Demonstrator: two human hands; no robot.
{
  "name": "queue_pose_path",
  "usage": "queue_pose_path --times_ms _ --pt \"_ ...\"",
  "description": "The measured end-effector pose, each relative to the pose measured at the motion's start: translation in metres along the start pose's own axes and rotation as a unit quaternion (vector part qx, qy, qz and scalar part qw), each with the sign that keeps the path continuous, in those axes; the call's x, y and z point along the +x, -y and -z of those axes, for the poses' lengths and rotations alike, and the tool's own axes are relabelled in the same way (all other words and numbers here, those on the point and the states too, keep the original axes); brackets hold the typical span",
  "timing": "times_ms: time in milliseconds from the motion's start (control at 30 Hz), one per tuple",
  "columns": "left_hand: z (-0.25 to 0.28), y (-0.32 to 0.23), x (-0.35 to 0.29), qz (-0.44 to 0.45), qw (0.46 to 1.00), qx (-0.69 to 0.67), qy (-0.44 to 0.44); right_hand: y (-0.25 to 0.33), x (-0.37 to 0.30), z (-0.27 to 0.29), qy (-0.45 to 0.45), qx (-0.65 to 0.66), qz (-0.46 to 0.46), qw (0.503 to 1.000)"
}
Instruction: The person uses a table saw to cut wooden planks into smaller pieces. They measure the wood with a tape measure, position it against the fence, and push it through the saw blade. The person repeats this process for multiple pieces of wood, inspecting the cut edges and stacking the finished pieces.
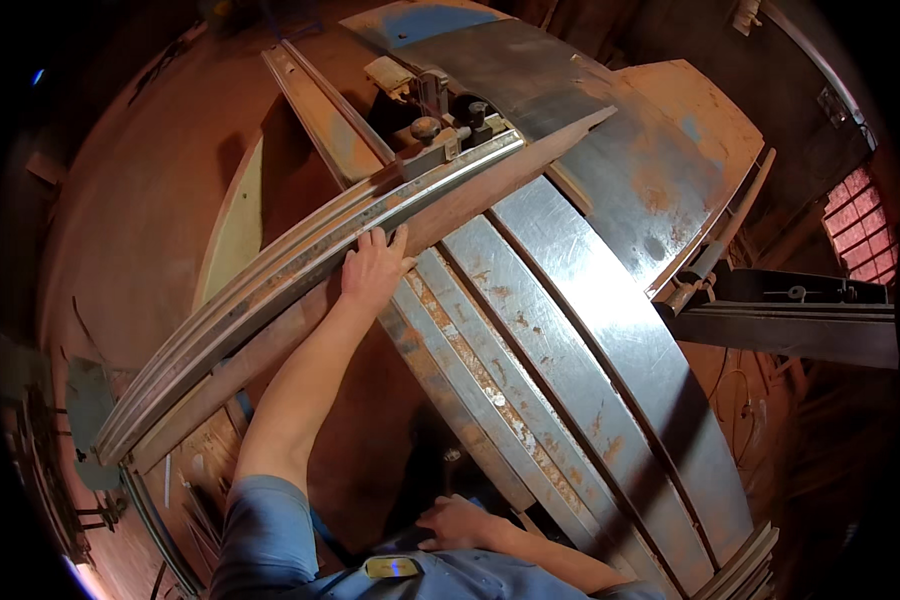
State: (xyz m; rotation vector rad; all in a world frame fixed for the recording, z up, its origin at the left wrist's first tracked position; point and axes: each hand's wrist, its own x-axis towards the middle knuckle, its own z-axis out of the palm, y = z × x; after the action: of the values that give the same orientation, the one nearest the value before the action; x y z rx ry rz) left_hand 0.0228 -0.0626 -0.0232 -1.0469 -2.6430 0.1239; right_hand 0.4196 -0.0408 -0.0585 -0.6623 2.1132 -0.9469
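Observation:
My left hand (372, 268) presses flat on a long reddish wooden board (490, 185), fingers spread, holding it against the metal fence rail (300, 262) of a woodworking machine. The board runs diagonally from lower left to a pointed end at the upper right. My right hand (455, 522) rests low against my body near the front edge of the machine, fingers curled, with nothing visible in it. The steel machine table (570, 340) with rusty slotted strips lies to the right of my left hand.
A fence clamp with knobs (440, 125) sits at the far end of the rail. A dark metal side bracket (790, 310) juts out at the right. The dusty orange floor (140, 220) lies to the left, and scrap pieces lie at the lower left.

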Motion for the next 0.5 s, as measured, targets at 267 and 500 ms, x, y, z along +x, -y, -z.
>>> queue_pose_path --times_ms 267,500 --pt "0.008 -0.011 0.014 0.006 0.998 0.052 -0.017 -0.005 0.002 -0.005 0.010 0.004 0.012 1.000" --pt "0.026 0.000 0.026 0.112 0.990 -0.085 -0.013 -0.009 0.002 -0.010 -0.019 0.007 0.029 0.999"
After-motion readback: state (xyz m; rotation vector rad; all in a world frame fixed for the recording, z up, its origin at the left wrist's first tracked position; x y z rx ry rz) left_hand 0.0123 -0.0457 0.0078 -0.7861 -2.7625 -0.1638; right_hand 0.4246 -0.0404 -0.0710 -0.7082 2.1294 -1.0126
